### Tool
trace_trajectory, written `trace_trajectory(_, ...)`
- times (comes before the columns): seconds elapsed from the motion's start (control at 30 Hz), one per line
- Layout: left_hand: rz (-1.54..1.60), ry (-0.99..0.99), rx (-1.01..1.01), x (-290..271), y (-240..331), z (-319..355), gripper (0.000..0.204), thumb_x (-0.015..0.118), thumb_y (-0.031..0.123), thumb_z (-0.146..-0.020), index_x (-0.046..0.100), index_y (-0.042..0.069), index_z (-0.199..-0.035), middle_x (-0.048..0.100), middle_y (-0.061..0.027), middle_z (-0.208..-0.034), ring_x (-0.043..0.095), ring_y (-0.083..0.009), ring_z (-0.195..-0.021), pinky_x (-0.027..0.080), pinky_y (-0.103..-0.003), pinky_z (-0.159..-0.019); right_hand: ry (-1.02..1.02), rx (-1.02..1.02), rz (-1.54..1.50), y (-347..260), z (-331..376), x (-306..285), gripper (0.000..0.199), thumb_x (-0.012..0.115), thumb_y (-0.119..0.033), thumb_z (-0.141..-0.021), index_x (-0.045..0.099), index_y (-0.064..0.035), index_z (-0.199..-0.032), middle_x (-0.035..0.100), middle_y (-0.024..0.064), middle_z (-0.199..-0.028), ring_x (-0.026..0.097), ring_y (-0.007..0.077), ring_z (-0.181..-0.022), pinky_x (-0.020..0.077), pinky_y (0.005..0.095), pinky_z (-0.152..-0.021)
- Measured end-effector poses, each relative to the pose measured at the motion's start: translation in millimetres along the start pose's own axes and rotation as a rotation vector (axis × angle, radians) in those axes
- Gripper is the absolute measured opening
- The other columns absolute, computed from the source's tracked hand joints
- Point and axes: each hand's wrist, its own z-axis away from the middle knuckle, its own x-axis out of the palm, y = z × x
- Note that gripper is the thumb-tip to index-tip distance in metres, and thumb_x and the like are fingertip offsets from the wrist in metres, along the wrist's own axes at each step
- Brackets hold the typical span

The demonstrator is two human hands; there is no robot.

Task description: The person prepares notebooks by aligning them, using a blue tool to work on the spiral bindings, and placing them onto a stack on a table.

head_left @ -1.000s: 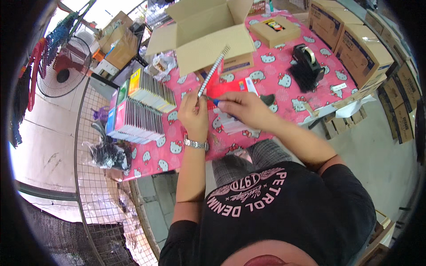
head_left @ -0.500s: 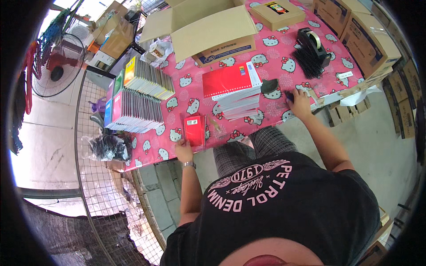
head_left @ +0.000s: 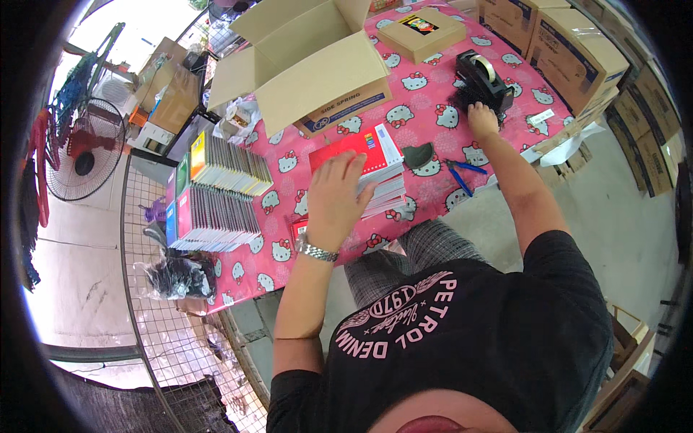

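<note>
head view:
- your left hand (head_left: 338, 189): moved off the small red notebook (head_left: 299, 228), now at the red-covered stack (head_left: 382, 173) on the table (head_left: 429, 101); fingers spread, apparently gripping nothing.
- your right hand (head_left: 482, 121): off the blue-handled pliers (head_left: 469, 167), now at the black coils (head_left: 464, 98); fingers curled, hold cannot be told.
- judged: you are between pieces.
- markings: small coloured block on the stack's cover; dark printed band on the open carton (head_left: 325, 83); picture label on the flat box (head_left: 426, 43); pale lettering on your black shirt (head_left: 462, 332).
</note>
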Motion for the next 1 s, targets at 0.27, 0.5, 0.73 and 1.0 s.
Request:
trace_trajectory(0.27,0.147,-0.132,-0.006,-30.6,-16.0,-12.2,0.030,0.064,0.014,-0.083,0.063,0.006,-0.113,0.066,-0.0107,-0.107,0.062,-0.0284,-0.100,0.052,-0.039,-0.083,0.158,0.058,-0.506,1.9,-9.3,-46.6,0.024,0.054,-0.011,-0.086,0.061,-0.0010,-0.106,0.062,0.0240,-0.099,0.062,0.0433,-0.094,0.0523,0.0494,-0.084)
trace_trajectory(0.5,-0.225,0.021,-0.053,-28.9,-3.2,-33.6,0.024,0.058,0.011,-0.085,0.059,0.005,-0.108,0.064,-0.0105,-0.109,0.060,-0.0277,-0.103,0.046,-0.043,-0.085,0.190,0.026,-1.352,-54.9,12.9,-152.8,0.025,0.037,0.009,-0.077,0.053,0.0004,-0.095,0.055,0.0073,-0.077,0.058,0.0156,-0.062,0.0484,0.0313,-0.057)
trace_trajectory(0.73,-0.196,0.139,-0.063,1.1,8.2,-43.5,0.028,0.056,0.013,-0.084,0.057,0.005,-0.111,0.060,-0.0124,-0.104,0.056,-0.0292,-0.100,0.038,-0.044,-0.088,-0.068,-0.427,-1.435,-142.8,127.6,-254.7,0.069,0.056,-0.028,-0.096,0.026,0.0018,-0.150,0.037,0.0220,-0.151,0.041,0.0270,-0.136,0.0332,0.0359,-0.110)
trace_trajectory(1.0,-0.151,0.174,0.004,-8.1,6.3,-35.5,0.027,0.061,0.011,-0.080,0.058,0.007,-0.107,0.062,-0.0107,-0.107,0.056,-0.0271,-0.102,0.038,-0.042,-0.088,-0.206,-0.320,-1.450,-122.6,101.1,-283.7,0.037,0.049,-0.021,-0.102,0.053,-0.0042,-0.135,0.063,0.0141,-0.116,0.058,0.0190,-0.100,0.0473,0.0341,-0.086)
